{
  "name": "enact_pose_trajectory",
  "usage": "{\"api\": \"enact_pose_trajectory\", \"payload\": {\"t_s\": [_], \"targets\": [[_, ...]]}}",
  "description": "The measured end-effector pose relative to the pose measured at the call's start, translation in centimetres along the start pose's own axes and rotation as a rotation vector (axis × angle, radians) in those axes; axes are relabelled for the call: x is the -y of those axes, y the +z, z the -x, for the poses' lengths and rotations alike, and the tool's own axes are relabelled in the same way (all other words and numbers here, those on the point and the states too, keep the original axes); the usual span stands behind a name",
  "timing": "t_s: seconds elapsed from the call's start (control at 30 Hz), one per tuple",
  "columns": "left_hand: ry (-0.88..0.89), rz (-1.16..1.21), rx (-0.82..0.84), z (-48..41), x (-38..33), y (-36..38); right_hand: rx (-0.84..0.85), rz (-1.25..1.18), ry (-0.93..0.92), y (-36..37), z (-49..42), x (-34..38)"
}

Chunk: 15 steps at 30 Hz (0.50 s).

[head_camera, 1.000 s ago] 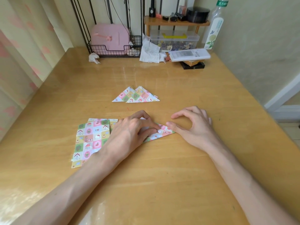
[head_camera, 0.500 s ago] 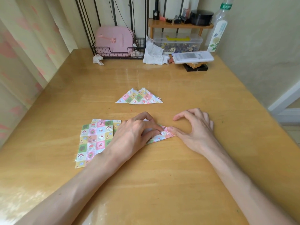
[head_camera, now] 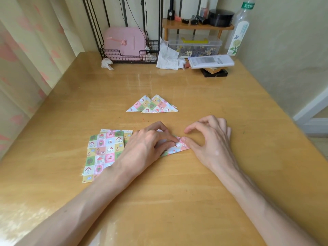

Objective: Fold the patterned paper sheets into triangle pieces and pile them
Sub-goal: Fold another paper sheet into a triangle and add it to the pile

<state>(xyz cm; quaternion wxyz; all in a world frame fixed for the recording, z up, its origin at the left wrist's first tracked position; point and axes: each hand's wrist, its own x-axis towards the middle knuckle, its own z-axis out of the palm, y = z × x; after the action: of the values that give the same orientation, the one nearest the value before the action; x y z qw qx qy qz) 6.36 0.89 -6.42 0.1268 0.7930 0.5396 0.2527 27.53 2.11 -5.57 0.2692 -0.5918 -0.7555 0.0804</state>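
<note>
The desk [head_camera: 177, 201] is wood under a glossy varnish that mirrors the light, most strongly near its front edge. The flat sheets [head_camera: 103, 153] toward the left edge and the folded triangles [head_camera: 152, 105] in the middle are thin printed paper, matt (creases sharp). Along the back edge are a black metal wire basket [head_camera: 127, 57], a smooth pink case [head_camera: 124, 41] that looks plastic, a crumpled soft tissue [head_camera: 107, 63], a clear plastic box [head_camera: 195, 45] and, at the back right corner, a clear bottle [head_camera: 238, 32].

Flat paper sheets [head_camera: 104, 151], folded triangle pieces [head_camera: 152, 105]: pastel pink/green/yellow checks with cartoon prints. Wooden table [head_camera: 177, 192]: honey-yellow. Plastic case [head_camera: 124, 41]: pink.
</note>
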Motion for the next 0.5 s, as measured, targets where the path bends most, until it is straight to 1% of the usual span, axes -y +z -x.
{"api": "enact_pose_trajectory", "payload": {"t_s": [0.13,0.27,0.37,0.5], "targets": [[0.003,-0.009,-0.002,-0.07,-0.1,-0.09,0.041,-0.221,-0.056,0.04,-0.02,0.32],[0.005,-0.006,-0.007,0.01,-0.1,-0.15,0.116,-0.305,-0.034,0.0,-0.05,-0.21],[0.006,0.001,-0.003,0.03,-0.1,-0.18,0.127,-0.298,-0.052,0.03,-0.07,-0.32],[0.009,-0.001,-0.009,0.1,-0.1,-0.28,0.129,-0.218,-0.081,0.3,0.32,-0.18]]}}
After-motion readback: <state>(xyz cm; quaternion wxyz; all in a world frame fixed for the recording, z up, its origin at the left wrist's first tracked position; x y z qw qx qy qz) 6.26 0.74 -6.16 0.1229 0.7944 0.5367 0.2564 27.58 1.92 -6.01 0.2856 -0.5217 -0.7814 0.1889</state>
